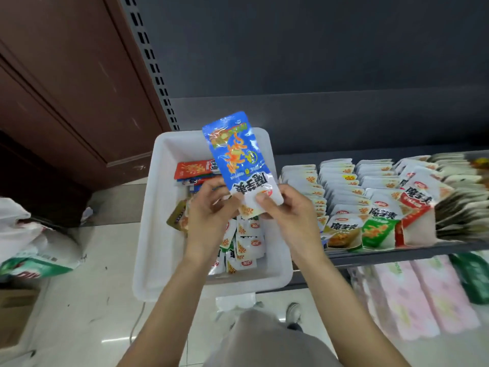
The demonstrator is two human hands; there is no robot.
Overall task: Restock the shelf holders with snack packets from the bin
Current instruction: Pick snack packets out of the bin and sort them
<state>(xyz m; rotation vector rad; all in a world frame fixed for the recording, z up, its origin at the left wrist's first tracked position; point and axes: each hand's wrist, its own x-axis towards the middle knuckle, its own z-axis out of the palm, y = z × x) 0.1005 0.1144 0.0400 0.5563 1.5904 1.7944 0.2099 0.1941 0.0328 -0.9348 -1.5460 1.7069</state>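
A blue and white snack packet (pixel 238 157) stands upright above the white bin (pixel 158 207). My right hand (pixel 288 215) pinches its white lower end with thumb and fingers. My left hand (pixel 209 213) grips the same lower end from the left, with more small packets bunched under its fingers. Inside the bin lie several packets (pixel 246 242), white ones near me and a red one (pixel 194 168) at the far side. To the right, the shelf holders (pixel 370 229) carry rows of upright white, green and red packets.
The dark shelf edge (pixel 397 254) runs right of the bin, with pink packs (pixel 423 295) on the shelf below. A brown wooden door (pixel 66 88) is at left. White bags (pixel 29 247) and a cardboard box (pixel 16 311) sit on the tiled floor.
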